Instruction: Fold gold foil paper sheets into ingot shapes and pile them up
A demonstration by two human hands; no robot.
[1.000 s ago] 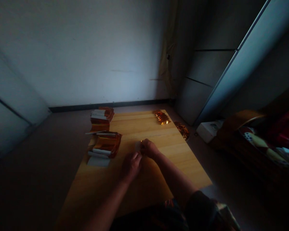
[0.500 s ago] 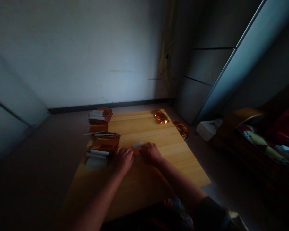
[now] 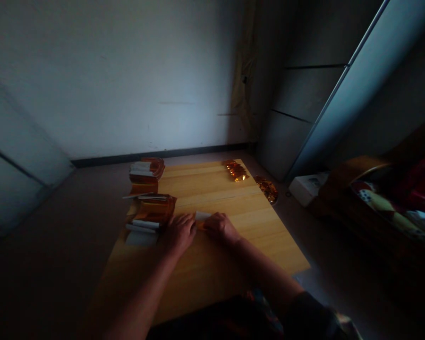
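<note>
Between my hands, on the wooden table, lies a small sheet of foil paper, white along its far part and orange-gold nearer me. My left hand grips its left end with curled fingers. Closed on the right side of the same sheet is my right hand. Both hands rest low on the tabletop, and their fingertips are partly hidden. Just left of my left hand sit stacks of orange-gold foil paper with white backs, fanned along the table's left edge.
Folded shiny gold foil pieces lie in the table's far right corner. More gold foil is on the floor beyond the right edge. A white box and a wooden armchair stand at right, a wall behind.
My left hand has moved slightly in toward the sheet. The sheet now lies flatter, with more of its white part showing between my hands.
</note>
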